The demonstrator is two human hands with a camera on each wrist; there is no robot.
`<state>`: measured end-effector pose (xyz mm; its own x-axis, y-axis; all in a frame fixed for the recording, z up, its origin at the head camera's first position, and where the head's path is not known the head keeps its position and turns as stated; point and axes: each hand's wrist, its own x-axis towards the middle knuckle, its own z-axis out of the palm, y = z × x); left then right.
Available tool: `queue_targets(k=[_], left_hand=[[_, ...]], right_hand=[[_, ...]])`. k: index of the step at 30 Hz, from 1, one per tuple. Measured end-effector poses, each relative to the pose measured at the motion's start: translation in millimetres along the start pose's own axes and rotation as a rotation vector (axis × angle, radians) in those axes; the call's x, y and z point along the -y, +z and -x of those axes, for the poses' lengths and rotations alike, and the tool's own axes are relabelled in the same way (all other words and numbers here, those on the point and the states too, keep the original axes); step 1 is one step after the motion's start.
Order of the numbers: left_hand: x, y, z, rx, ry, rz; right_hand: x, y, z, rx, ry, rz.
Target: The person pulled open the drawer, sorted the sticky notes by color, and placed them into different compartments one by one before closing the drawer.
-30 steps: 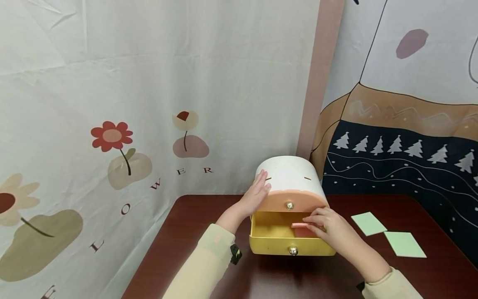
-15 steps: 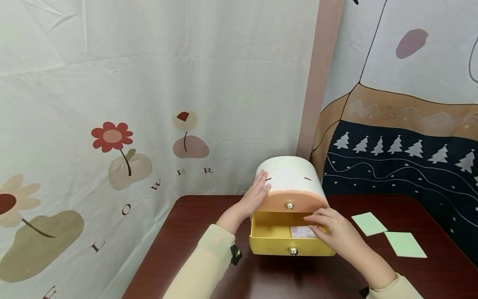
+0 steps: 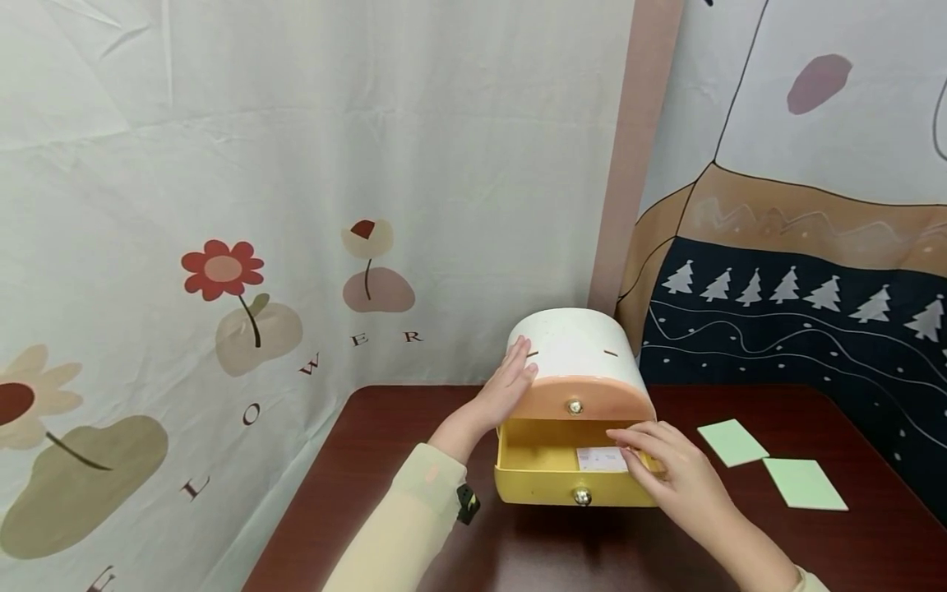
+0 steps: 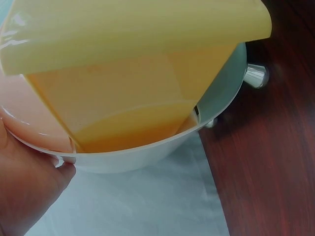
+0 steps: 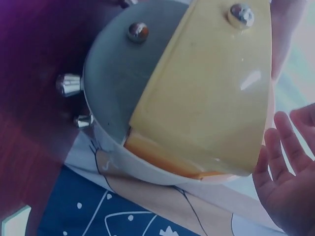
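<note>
Head view: noted flat white rectangular paper piece (image 3: 599, 460) inside yellow plastic drawer (image 3: 543, 487), just left of nearer right grip (image 3: 676, 464), loosely parted, seemingly holding nothing; long axis apparently crosswise.

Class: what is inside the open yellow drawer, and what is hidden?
A whitish, faintly marked slip, towards the right. The right hand hides its right end, the drawer's front wall its near edge; anything beneath the slip cannot be seen.
</note>
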<state>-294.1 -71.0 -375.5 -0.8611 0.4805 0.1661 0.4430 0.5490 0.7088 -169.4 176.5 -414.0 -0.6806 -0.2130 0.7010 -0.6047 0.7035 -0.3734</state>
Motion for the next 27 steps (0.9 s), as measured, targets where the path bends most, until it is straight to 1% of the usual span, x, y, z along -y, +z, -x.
queue_targets(k=[4,7,12,14,17,20,22,25,27], left_hand=[[-0.3,0.0,-0.6,-0.001,-0.003,-0.005],[-0.7,-0.1,-0.7,0.000,-0.005,-0.006],[-1.6,-0.5,-0.4,0.002,-0.006,-0.007],[-1.5,-0.6,-0.5,0.005,-0.009,-0.006],[-1.2,-0.6,-0.6,0.009,-0.013,-0.006],[-1.7,-0.7,-0.4,0.008,-0.013,-0.004],[-2.4,-1.0,0.0,0.008,-0.012,-0.003],[-2.7,-1.3,0.2,0.007,-0.008,-0.002],[-2.7,-1.3,0.5,0.007,-0.007,-0.001]], right_hand=[[6.0,-0.8,7.4,0.002,0.011,-0.090],[10.6,1.4,14.2,0.010,0.021,-0.180],[15.4,11.2,28.6,0.080,0.010,-0.348],[15.5,15.8,34.3,0.114,0.007,-0.389],[15.7,21.4,41.0,0.166,0.044,-0.451],[14.8,26.1,45.6,0.230,0.105,-0.497],[14.1,28.5,47.6,0.303,0.186,-0.545],[11.2,31.7,48.4,0.460,0.369,-0.643],[9.7,34.0,47.5,0.568,0.531,-0.735]])
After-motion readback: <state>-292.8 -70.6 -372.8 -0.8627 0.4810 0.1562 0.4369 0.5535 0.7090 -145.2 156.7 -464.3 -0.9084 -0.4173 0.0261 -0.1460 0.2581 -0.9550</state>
